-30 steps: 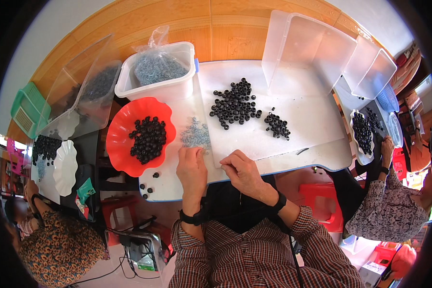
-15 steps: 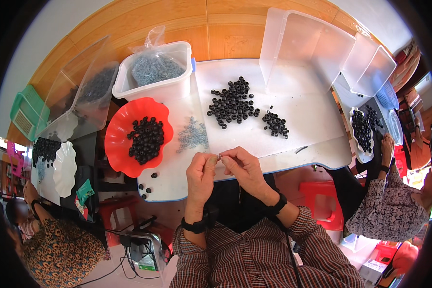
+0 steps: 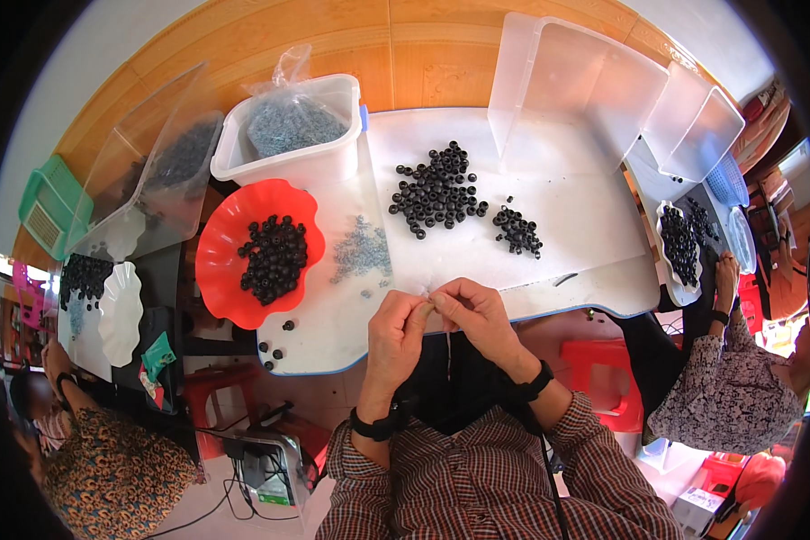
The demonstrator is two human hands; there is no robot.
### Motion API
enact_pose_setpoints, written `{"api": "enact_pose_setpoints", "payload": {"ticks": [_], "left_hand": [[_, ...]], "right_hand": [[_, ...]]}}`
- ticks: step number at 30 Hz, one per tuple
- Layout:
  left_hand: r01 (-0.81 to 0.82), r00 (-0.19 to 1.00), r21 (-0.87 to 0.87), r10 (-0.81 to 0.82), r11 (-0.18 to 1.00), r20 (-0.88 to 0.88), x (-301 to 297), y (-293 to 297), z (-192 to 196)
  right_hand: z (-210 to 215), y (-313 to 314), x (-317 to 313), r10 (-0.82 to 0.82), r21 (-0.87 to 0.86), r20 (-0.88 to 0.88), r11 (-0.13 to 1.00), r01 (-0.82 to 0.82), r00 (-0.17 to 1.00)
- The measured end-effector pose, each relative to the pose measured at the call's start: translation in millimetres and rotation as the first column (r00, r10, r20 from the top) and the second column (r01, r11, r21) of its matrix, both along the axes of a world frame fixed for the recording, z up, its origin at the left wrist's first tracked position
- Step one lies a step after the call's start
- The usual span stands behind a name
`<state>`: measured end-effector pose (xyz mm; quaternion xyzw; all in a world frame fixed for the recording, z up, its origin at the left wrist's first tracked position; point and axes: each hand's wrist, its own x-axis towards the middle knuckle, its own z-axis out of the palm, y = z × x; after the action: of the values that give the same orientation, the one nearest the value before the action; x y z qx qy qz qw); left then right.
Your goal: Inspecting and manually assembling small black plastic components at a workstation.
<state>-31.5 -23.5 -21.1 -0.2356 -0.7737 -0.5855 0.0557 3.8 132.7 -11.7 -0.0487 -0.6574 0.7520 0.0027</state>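
At the near table edge my left hand (image 3: 396, 335) and my right hand (image 3: 481, 319) meet, thumbs and fingertips pinched together. Something tiny and pale is between the fingertips, mostly hidden and too small to name. Beyond my hands lies a pile of small black hollow round parts (image 3: 434, 191), with a smaller heap of black parts (image 3: 518, 232) to its right. A scatter of tiny grey-blue translucent pieces (image 3: 362, 250) lies left of them. More black round parts (image 3: 277, 256) fill the middle of a red scalloped bowl (image 3: 214, 256).
A white tub (image 3: 342, 162) holds a bag of grey-blue pieces (image 3: 292, 124). A translucent bin (image 3: 585, 85) stands on its side at the back right. Loose black parts (image 3: 276, 354) sit near the front left edge. Co-workers sit on both sides; one's hand (image 3: 727, 270) shows at right.
My pinched hands have shifted slightly right and toward me. The fingertips stay together. The piles and the bowl look unchanged.
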Motion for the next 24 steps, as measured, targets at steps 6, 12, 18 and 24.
{"api": "enact_pose_setpoints", "payload": {"ticks": [6,12,18,24], "left_hand": [[0.059,0.942,0.257,-0.139,0.965,0.307,6,4,3],[0.029,0.976,0.113,-0.053,0.993,0.210,5,6,1],[0.037,0.833,0.300,-0.195,0.953,0.517,3,5,4],[-0.039,0.743,0.509,-0.316,0.860,0.591,3,6,5]], "right_hand": [[-1,2,3,-0.011,-0.091,0.044,0.996,0.015,0.999],[6,0,7,-0.023,0.001,0.020,1.000,0.023,1.000],[5,-3,10,-0.063,0.151,-0.111,0.985,0.080,0.992],[2,4,8,-0.110,0.253,-0.136,0.957,0.142,0.985]]}}
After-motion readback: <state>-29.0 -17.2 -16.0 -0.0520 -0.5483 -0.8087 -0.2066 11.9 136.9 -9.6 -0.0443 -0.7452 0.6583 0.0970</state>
